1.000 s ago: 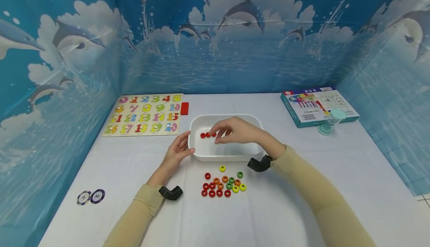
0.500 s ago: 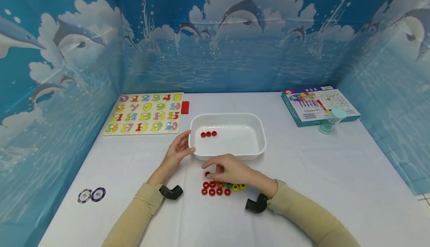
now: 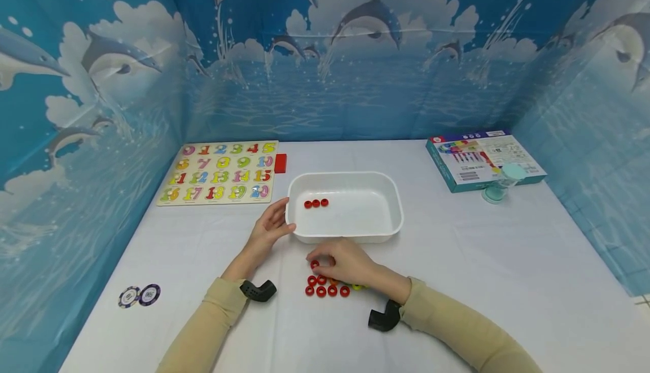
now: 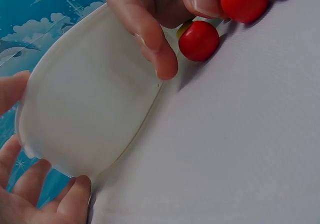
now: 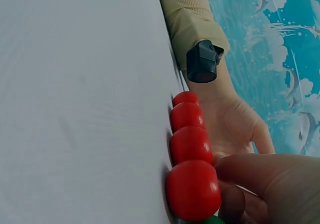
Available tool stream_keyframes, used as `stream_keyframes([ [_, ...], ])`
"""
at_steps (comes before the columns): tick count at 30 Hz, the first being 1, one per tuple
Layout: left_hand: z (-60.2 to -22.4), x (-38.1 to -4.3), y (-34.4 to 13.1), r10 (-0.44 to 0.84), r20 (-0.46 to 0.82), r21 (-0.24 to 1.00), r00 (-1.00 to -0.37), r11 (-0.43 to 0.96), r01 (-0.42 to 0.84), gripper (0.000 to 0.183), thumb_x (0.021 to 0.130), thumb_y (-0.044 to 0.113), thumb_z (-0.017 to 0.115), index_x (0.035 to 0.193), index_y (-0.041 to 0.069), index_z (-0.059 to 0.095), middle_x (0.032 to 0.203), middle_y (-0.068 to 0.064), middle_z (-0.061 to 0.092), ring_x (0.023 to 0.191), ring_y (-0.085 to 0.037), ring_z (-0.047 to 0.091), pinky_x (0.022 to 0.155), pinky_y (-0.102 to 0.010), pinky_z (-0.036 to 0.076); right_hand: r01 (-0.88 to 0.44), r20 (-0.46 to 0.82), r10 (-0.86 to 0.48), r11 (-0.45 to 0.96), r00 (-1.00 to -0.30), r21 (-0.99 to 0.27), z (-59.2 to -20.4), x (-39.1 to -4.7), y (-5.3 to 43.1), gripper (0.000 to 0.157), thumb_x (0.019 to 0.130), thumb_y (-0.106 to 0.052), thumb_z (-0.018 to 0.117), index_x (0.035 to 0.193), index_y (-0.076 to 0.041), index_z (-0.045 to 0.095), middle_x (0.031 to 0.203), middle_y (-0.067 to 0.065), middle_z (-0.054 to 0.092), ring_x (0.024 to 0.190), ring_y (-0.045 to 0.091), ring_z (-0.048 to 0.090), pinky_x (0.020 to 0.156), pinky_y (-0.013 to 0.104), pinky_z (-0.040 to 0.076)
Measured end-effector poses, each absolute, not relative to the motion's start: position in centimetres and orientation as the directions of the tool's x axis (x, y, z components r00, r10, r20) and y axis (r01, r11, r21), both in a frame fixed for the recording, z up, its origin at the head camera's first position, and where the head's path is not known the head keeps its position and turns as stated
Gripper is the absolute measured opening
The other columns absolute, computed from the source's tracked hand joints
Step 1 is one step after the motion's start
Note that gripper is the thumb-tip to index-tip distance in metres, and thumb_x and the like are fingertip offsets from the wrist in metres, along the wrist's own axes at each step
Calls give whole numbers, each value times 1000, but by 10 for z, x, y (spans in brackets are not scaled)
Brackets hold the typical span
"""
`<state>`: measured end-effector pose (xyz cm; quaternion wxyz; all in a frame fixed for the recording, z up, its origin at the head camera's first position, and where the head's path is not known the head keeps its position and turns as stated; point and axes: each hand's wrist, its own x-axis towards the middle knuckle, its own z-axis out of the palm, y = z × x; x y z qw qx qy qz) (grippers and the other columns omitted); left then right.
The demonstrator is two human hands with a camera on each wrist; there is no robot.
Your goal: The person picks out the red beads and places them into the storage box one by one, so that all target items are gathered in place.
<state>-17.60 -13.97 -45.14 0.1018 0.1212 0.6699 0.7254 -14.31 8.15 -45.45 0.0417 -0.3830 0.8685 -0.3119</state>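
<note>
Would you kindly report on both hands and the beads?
Left hand holds white tray. Right hand at red bead, grip unclear. Three red beads inside tray. Nothing visibly blocking.

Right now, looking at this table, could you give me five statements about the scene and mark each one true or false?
1. Three round red beads sit inside the smooth white rectangular tub. True.
2. The right hand is inside the tub. False: the right hand is in front of it, at a loose round red bead.
3. The left hand touches the tub. True.
4. Two round patterned chips lie right of the tub. False: the two round patterned chips lie to its left.
5. The pale-yellow rectangular number board lies left of the tub. True.
</note>
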Motion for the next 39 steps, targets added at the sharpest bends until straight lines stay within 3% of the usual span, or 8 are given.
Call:
stream_keyframes([
  [9,-452,-177,-140,306,42,997,-951,-76,20,67,82,8,63,138,7,27,142,-12,28,129,-27,26,100,-28,30,-631,157,-687,520,-709,-576,-452,-142,81,17,79,-25,67,95,-22,68,66,-19,52,50,-1,43,48,15,39],
  [13,-451,-176,-139,307,39,997,-951,-76,16,66,82,8,63,138,7,28,142,-12,29,129,-26,26,100,-27,31,-578,107,-693,493,-713,-650,-442,-141,85,20,80,-26,67,98,-20,67,63,-15,54,48,2,47,46,18,42],
  [18,-454,-178,-140,312,36,996,-949,-86,10,66,82,6,62,138,6,27,142,-13,29,129,-27,26,100,-26,31,-501,61,-741,388,-669,-774,-412,-146,95,21,80,-23,68,100,-18,66,77,-13,63,57,5,55,53,22,48],
  [21,-463,-183,-142,307,36,995,-951,-102,4,66,82,5,62,138,8,28,142,-10,30,129,-24,27,100,-26,31,-552,110,-753,367,-649,-748,-389,-154,102,20,79,-23,68,99,-21,66,85,-17,62,64,3,56,56,23,49],
  [28,-473,-186,-144,274,30,994,-961,-113,-1,64,80,10,66,135,18,35,139,0,35,127,-16,32,99,-26,32,-634,183,-732,404,-657,-659,-349,-201,117,21,80,-26,67,100,-21,66,92,-14,63,72,1,57,57,25,48],
  [39,-474,-187,-142,267,37,993,-963,-117,6,65,77,14,70,134,18,37,138,1,37,126,-15,33,98,-23,33,-401,62,-689,344,-723,-849,-366,-285,127,32,77,-12,70,108,-5,62,103,7,62,90,17,60,75,30,51],
])
